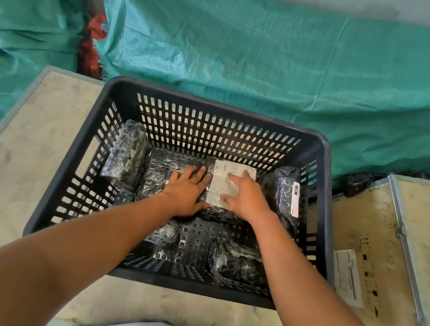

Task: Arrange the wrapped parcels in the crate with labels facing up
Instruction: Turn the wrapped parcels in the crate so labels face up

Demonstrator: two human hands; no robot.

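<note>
The person is bending over the dark crate (327, 181), both arms reaching down inside it. The labelled parcel (225, 190) is lying flat on the crate floor near the far wall, white label up, between another dark-wrapped parcel (163, 168) on its left and an upright parcel (285, 194) w/ a label on its side at the right wall. The left hand (184, 192) is resting flat, fingers spread and relaxed, partly on the left neighbour, thumb touching the labelled one. The right hand (245, 196) is pressing on the label, fingers curving over it, not closing around anything. The wrap is looking like thin glossy plastic, so probably slippery & a bit soft; parcels seem light, I am thinking. Better taking them by the long edges, not by the label. Approx. two more parcels (237, 263) are waiting at the near side.
</note>
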